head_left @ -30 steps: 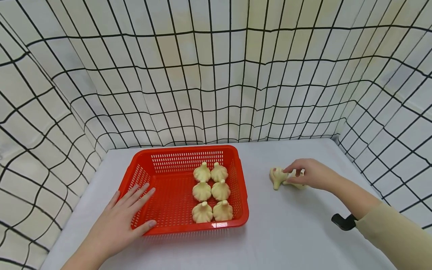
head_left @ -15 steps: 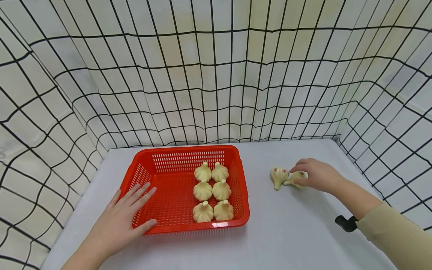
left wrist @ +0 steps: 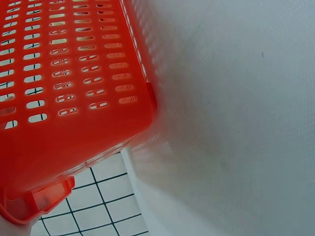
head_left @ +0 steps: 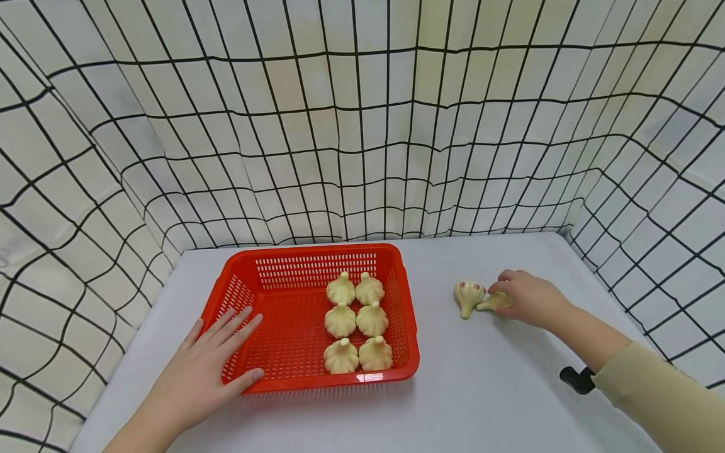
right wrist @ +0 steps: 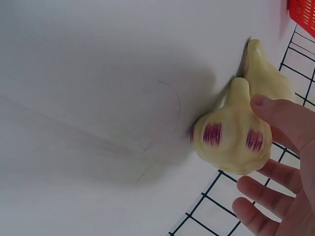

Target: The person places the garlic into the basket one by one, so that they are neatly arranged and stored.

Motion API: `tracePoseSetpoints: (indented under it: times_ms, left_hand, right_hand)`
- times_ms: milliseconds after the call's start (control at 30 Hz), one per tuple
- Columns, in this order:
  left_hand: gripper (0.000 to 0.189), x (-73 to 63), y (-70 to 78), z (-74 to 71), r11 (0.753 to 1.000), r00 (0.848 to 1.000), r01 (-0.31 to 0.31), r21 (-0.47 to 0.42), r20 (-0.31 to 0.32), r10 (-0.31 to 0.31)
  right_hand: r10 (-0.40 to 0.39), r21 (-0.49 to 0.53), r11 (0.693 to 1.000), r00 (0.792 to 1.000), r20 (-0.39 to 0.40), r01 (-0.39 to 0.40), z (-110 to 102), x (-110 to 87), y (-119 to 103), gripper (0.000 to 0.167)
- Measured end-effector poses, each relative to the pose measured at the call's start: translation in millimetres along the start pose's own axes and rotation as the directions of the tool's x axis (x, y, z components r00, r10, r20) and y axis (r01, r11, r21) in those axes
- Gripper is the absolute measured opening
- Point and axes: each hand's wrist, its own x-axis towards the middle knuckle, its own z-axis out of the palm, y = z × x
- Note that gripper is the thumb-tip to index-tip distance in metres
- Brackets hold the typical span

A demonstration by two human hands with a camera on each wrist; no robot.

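My left hand (head_left: 198, 371) lies with fingers spread over the left end of a red plastic basket (head_left: 294, 384), its thumb on the front rim. Inside, at the right end, pale garlic bulbs (head_left: 340, 321) stand in paired rows, stems up. Right of the basket, my right hand (head_left: 535, 302) holds a garlic bulb (right wrist: 231, 132) with purple streaks, the thumb beside its stem and the fingers around its far side. Another garlic bulb (head_left: 469, 297) lies on the table just to the left, close against the held one. The left wrist view shows the basket's slotted wall (left wrist: 74, 128) but hardly any hand.
A white cloth covers the table (head_left: 481, 384). Black-gridded white netting (head_left: 385, 145) rises at the back and on both sides. A black strap end (head_left: 576, 380) sticks out by the right sleeve (head_left: 651, 384).
My right hand has shifted slightly right, off the space between the two loose bulbs, and has taken hold of the right one, which has turned a little. The left hand stays put.
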Motion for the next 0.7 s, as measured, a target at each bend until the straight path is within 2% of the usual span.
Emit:
tracePoseSetpoints:
  times_ms: [300, 500, 700]
  left_hand:
    - [0.086, -0.5, -0.4, 0.4, 1.0, 1.0, -0.003, -0.002, -0.011, 0.003]
    - [0.087, -0.2, 0.0, 0.3, 1.0, 1.0, 0.008, 0.004, 0.005, -0.008]
    - [0.087, -0.2, -0.1, 0.2, 1.0, 1.0, 0.011, 0.005, 0.01, -0.011]
  right_hand:
    - [0.007, 0.025, 1.0, 1.0, -0.002, -0.007, 1, -2.4, 0, 0.033]
    - [0.007, 0.061, 0.998, 1.0, -0.022, -0.005, 0, -6.1, 2, 0.034]
    - [0.04, 0.116, 0.992, 0.999, 0.02, -0.042, -2, -11.6, 7, 0.036]
